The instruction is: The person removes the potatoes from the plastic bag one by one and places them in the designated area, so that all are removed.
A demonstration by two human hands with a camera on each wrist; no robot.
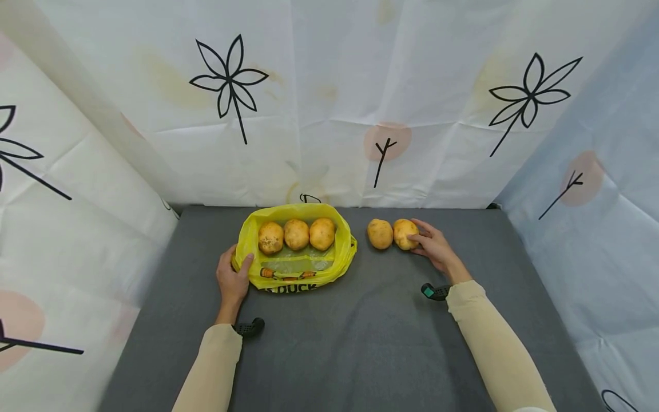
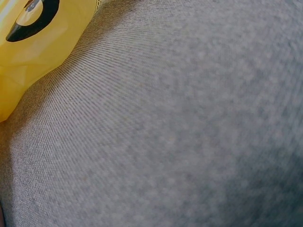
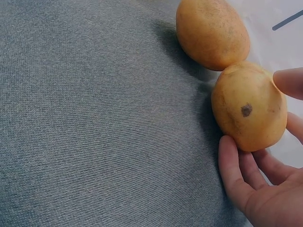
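Observation:
A yellow plastic bag lies with its mouth spread wide. Inside it, three potatoes sit in a row along the far side. My left hand grips the bag's left edge, thumb on the near side of the rim; the other fingers are partly hidden. To the right of the bag, my right hand holds a potato between thumb and fingers. This potato shows a dark spot in the right wrist view. Touching it on the left is another potato. The left wrist view catches only the bag's side.
Grey cloth covers the table. White patterned sheets hang behind it and at both sides. A dark wrist device sits at the left wrist, and another at the right.

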